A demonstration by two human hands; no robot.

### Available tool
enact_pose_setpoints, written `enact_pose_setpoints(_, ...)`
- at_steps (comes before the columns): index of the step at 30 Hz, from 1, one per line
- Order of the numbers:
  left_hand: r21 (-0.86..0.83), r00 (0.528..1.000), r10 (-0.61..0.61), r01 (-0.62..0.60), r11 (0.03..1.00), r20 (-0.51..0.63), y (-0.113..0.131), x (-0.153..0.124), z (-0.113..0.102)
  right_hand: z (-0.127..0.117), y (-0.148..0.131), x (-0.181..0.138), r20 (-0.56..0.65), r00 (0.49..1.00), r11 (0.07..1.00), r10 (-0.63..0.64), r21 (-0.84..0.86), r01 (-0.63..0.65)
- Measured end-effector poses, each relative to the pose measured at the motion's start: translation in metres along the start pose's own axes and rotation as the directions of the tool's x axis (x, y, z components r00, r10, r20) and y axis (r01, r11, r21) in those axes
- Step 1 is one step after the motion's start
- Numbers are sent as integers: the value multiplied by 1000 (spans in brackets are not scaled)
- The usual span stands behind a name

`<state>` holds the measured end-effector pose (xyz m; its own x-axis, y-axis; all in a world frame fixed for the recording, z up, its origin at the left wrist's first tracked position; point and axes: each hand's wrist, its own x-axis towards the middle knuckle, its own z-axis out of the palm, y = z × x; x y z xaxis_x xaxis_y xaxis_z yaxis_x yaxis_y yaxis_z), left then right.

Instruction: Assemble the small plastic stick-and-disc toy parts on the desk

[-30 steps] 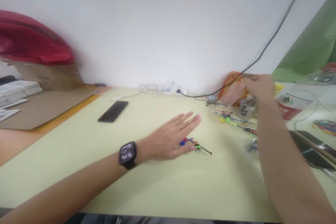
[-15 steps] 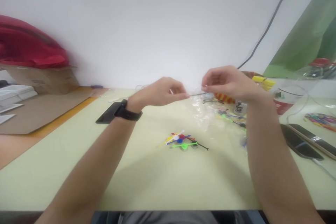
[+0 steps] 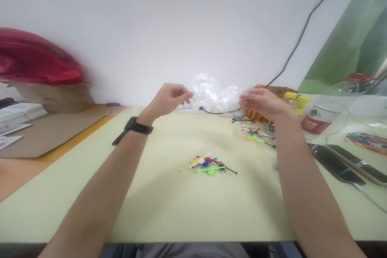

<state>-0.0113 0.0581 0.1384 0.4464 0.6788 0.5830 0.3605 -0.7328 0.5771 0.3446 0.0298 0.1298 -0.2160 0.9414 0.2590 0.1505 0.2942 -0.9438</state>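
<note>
Head view showed you with both forearms raised over the pale table (image 3: 193, 209) and a clear plastic bag (image 3: 216, 93) spread between your hands, up in front of the white wall (image 3: 169, 28). Your left hand (image 3: 167, 98) had thumb and forefinger together, pinched on the bag's left edge; your right hand (image 3: 266, 102) had its fingertips closed on the opposite edge. Thin film seemed to call for that light fingertip grip, and taking it at two sides probably kept it from folding in on itself. Glare on the crinkled film hid where its mouth lay, so you could not have told from this angle whether it was open.

Below, well apart from both hands, the coloured pieces (image 3: 207, 164) lay in a loose overlapping heap: yellow, white, red, blue, green and black, each with slim arms. They sat near the middle of the table, likely so that either hand could reach them, with bare surface around them.

More such pieces in clear packets (image 3: 256, 135) lay beyond your right forearm, near the eyeglasses (image 3: 243, 121), perhaps set aside to leave the middle free. Two phones (image 3: 338, 165) rested farther right, one with a white cable (image 3: 370, 197) plugged in, which may explain its place there. Your left wrist wore a black watch (image 3: 139, 125).
</note>
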Motion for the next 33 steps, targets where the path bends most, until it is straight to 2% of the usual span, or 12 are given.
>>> enact_pose_setpoints(4,22,1000,-6,7,1000,-25,-2,1,6,4,4,8,17,999,983,-34,179,30)
enact_pose_setpoints(9,32,999,-25,26,999,-33,-8,3,17,25,-4,7,232,970,968,-76,250,16)
enact_pose_setpoints(16,-212,986,-117,141,967,119,-3,1,29,53,-9,5,498,860,983,-107,183,16)
enact_pose_setpoints(20,-307,986,-117,149,940,119,8,-1,29,62,-14,-1,532,839,991,-113,120,58)
enact_pose_setpoints(25,-290,979,-179,199,936,96,5,0,18,62,-18,-6,599,797,997,-72,23,72)
enact_pose_setpoints(27,-277,970,-184,223,935,158,3,-1,10,62,-19,-8,635,772,998,-21,-31,52)
enact_pose_setpoints(28,-272,956,-184,244,931,227,3,-2,7,62,-20,-9,660,751,997,10,-60,39)
enact_pose_setpoints(31,-218,858,-172,309,926,483,7,-5,1,68,-25,-11,746,662,992,75,-123,26)
enact_pose_setpoints(33,-139,791,-160,295,945,590,12,-7,2,73,-28,-12,766,635,986,95,-158,43)
